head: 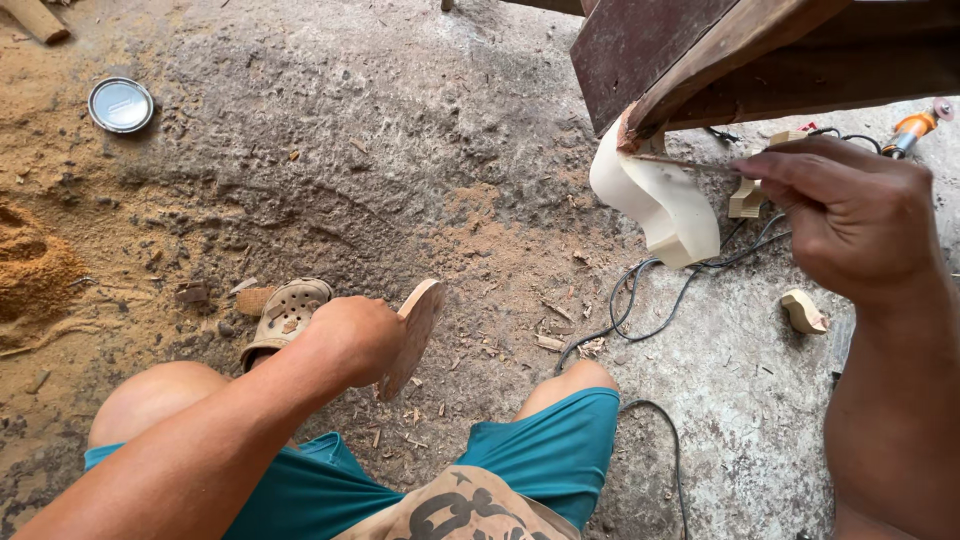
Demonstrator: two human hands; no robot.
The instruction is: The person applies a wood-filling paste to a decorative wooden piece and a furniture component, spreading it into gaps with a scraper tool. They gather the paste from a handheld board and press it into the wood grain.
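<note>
While the right hand [850,215] pinches a thin stick-like tool [685,163], its tip rests against a pale curved wooden piece [655,200] fixed under the corner of a dark wooden frame [720,50]. That pale piece hangs just below the frame's lower edge, its wavy face turned toward the person. Left of it and lower, the left hand [350,335] is closed around a flat rounded piece of wood [415,335], held on edge above the dusty floor [400,150]. Just beside that hand, a foot in a tan perforated clog [285,315] stands on the ground. Below the pale piece a black cable [620,310] loops across the floor, and a small carved offcut [803,311] lies to its right. Beyond the right hand, an orange-handled tool [910,130] lies near the frame. Far to the left of the frame sit a round metal lid [120,104] and a heap of sawdust [35,265].
</note>
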